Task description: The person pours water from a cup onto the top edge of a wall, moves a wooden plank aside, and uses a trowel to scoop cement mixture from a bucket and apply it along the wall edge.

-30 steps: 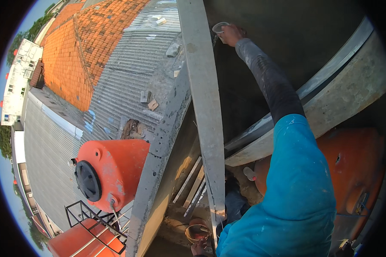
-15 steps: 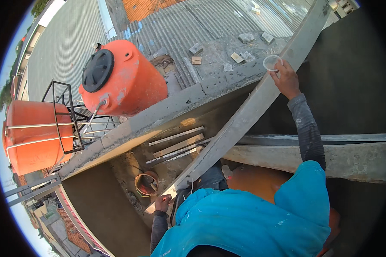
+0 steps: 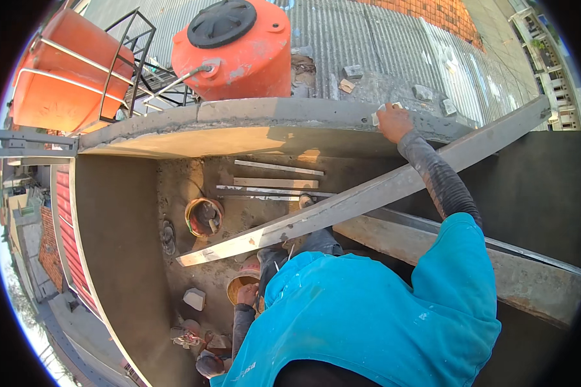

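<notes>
My right hand (image 3: 394, 122) reaches far forward to the top of the concrete wall (image 3: 265, 111), its fingers curled. Pale surfaces show beside the fingertips, and I cannot tell whether they are held or are broken blocks lying behind. My left hand (image 3: 246, 295) is low beside my body with its fingers closed, overlapping the rim of a bucket (image 3: 235, 289). What it holds, if anything, is hidden. A long grey beam (image 3: 342, 197) slants between my hands, passing under my right forearm.
A second bucket (image 3: 204, 217) stands on the floor below, near several wooden strips (image 3: 276, 182). Another thick beam (image 3: 394, 240) crosses to the right. Orange water tanks (image 3: 248, 61) stand beyond the wall. Broken blocks (image 3: 423, 92) lie on the corrugated roof (image 3: 342, 39).
The view has turned, so the wall runs more level. My right hand, which held a clear ring over the beam, is now at the wall top; the ring no longer shows clearly.
</notes>
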Demonstrator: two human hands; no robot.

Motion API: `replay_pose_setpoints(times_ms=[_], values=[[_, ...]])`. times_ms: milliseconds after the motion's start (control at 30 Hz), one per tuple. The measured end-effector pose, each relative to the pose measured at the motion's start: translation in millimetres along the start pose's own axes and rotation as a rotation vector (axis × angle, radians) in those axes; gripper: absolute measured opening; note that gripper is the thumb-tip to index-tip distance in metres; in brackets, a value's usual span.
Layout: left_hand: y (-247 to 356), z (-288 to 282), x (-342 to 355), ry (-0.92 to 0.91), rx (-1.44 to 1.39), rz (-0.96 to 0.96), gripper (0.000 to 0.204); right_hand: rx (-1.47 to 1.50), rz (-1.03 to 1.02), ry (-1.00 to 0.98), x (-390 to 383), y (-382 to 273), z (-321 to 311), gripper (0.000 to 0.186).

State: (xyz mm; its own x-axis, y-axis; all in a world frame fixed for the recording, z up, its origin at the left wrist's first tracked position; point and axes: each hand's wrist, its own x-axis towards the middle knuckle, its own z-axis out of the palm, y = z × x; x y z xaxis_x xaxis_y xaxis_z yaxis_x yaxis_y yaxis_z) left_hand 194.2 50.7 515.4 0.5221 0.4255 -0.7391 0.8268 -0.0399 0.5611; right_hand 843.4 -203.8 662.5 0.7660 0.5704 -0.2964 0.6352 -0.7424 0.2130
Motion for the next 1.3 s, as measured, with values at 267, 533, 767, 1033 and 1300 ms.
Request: replay_pose_setpoints(times_ms=[267, 533, 767, 1033, 1300], values=[[-68.3, 18.9, -35.7, 0.156, -0.264, -0.181, 0.035, -0.138, -0.323, 0.107, 98.2, -175.1, -61.8, 0.02], [-80.1, 11.2, -57.0, 0.067, -0.531, -0.333, 0.032, -0.253, -0.314, 0.225, 122.4, -269.6, -156.7, 0.025], [-96.6, 77.6, -64.6, 0.261, -0.727, -0.405, 0.042, -0.125, -0.57, 0.4, 62.0, -307.5, -132.4, 0.029], [-7.4, 26.3, -69.9, 0.806, -0.688, -0.07, 0.059, 0.462, -1.288, -0.182, -88.3, -512.2, -17.5, 0.028], [-80.1, 11.9, -49.6, 0.907, -0.879, -0.033, 0.029, 0.517, -1.386, -0.813, -227.6, -632.8, 55.2, 0.051]])
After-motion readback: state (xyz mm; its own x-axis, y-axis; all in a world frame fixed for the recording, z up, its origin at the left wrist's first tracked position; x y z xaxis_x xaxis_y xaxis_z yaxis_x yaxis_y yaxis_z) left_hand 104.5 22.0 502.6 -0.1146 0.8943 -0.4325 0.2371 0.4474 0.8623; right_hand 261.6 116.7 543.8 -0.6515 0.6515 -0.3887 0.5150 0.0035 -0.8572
